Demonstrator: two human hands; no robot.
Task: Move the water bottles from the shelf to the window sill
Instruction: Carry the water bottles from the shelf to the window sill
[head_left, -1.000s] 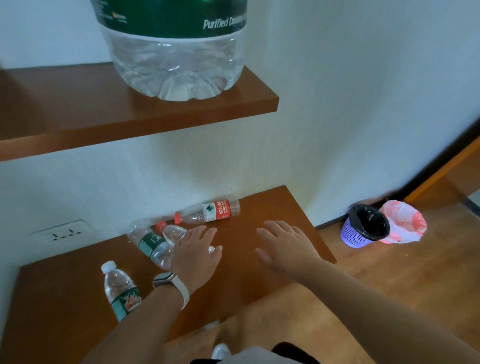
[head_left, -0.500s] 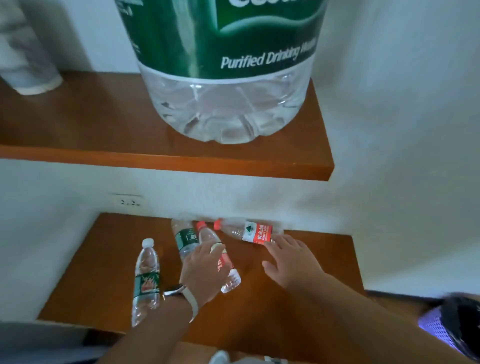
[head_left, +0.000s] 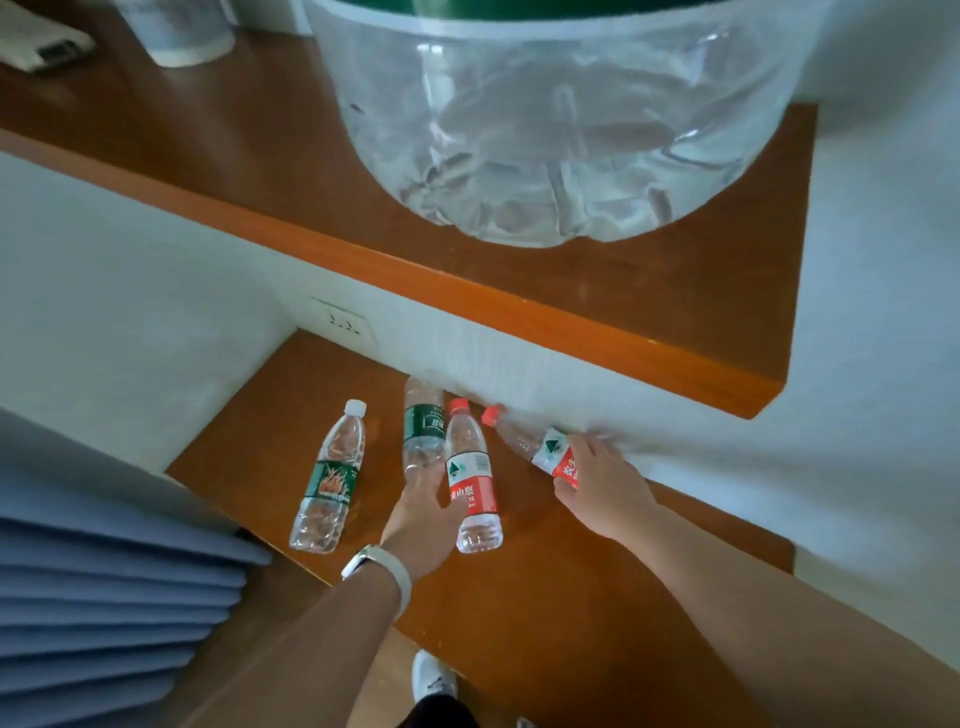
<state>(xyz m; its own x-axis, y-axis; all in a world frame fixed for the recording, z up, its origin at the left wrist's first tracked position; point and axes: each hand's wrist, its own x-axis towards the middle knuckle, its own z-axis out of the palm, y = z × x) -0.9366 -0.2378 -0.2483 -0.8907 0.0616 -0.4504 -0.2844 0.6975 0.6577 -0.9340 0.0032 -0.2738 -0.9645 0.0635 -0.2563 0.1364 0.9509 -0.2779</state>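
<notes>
Several small water bottles lie on the lower wooden shelf (head_left: 545, 587). My left hand (head_left: 423, 519), with a watch on the wrist, is closed around a red-labelled bottle (head_left: 470, 486) with a red cap. My right hand (head_left: 602, 486) grips a second red-labelled bottle (head_left: 530, 441) that lies against the wall. A dark-green-labelled bottle (head_left: 423, 426) lies just left of my left hand's bottle. Further left lies a white-capped bottle with a green and orange label (head_left: 332, 478), untouched.
An upper wooden shelf (head_left: 597, 322) overhangs the lower one and carries a huge clear water jug (head_left: 561, 119). A wall socket (head_left: 343, 325) sits above the lower shelf. Blue pleated curtain (head_left: 104, 597) hangs at the left. A shoe (head_left: 434, 680) shows on the floor below.
The camera has swung left and closer. My left hand has closed on the red-labelled bottle, and my right hand has reached forward and taken hold of the bottle by the wall.
</notes>
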